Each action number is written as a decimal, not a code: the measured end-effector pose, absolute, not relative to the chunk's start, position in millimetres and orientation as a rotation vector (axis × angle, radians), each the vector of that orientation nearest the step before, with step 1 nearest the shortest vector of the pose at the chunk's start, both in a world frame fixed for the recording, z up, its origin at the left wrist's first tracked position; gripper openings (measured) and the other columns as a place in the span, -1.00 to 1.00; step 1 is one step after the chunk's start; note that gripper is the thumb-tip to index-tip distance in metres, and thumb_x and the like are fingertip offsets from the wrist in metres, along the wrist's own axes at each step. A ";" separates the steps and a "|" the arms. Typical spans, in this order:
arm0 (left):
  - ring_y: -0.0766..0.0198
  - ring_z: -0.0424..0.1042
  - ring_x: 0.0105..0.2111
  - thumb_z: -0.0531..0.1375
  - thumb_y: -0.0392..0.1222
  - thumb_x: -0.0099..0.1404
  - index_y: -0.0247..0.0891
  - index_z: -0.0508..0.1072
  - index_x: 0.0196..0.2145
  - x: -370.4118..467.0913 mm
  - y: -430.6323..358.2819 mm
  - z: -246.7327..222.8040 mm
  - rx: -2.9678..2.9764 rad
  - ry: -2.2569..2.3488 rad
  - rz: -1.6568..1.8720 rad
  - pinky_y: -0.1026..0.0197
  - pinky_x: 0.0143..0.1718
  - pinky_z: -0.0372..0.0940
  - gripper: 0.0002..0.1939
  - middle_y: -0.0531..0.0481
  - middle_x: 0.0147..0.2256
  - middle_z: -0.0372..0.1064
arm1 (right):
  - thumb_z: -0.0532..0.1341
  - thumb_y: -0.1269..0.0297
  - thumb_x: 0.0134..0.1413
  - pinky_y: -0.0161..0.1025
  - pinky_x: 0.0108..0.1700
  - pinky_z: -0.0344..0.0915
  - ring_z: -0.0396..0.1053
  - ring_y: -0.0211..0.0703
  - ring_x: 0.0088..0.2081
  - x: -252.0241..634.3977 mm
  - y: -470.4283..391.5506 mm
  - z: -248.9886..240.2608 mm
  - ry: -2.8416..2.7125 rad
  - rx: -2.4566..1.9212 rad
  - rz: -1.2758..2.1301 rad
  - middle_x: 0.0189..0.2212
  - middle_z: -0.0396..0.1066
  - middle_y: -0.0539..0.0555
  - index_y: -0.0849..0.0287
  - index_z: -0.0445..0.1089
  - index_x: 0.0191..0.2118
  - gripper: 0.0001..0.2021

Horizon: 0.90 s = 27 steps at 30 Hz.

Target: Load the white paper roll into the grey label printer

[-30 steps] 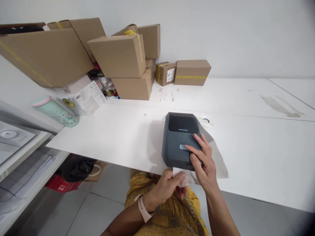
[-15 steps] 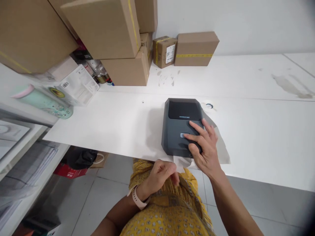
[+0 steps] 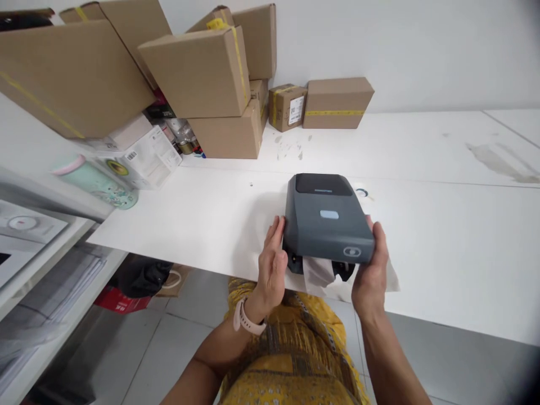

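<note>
A dark grey label printer (image 3: 324,219) sits near the front edge of the white table (image 3: 202,219), its cover raised at the front. White paper (image 3: 319,273) hangs out from under the cover, between black inner parts. My left hand (image 3: 272,264) rests along the printer's left side, fingers straight and touching it, gripping nothing. My right hand (image 3: 373,270) grips the front right corner of the cover, thumb on the side and fingers underneath, partly hidden.
Cardboard boxes (image 3: 198,73) are stacked at the back left, with two smaller ones (image 3: 337,104) by the wall. A mint tumbler (image 3: 99,183) lies at the left. A small ring (image 3: 361,193) is behind the printer.
The printer's cover has come up at the front. My right hand has gone from the top button to the right corner, and my left hand has risen to the left side. The view has shifted.
</note>
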State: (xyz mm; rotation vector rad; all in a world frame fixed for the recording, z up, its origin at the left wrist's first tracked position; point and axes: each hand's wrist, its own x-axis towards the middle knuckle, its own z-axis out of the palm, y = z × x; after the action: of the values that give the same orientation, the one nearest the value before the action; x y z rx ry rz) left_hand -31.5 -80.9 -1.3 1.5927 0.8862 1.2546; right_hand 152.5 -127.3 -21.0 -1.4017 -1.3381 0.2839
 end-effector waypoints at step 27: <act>-0.07 0.37 0.20 0.26 -0.25 0.14 -0.17 0.01 0.45 -6.6 29.0 -14.6 1.636 1.018 0.847 -0.05 0.24 0.23 -0.04 -0.16 0.28 0.31 | 0.05 0.19 0.34 0.32 0.38 -0.05 0.52 0.09 -0.04 180.4 -21.2 22.9 -2.243 -1.483 0.200 -0.20 0.63 0.12 0.06 0.58 -0.19 -0.68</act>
State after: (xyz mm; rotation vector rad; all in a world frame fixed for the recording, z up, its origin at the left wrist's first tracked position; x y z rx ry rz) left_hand -6.6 29.0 -14.6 1.6356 1.0183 0.8471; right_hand 180.4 -21.2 22.9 -1.4827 -2.2432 0.2003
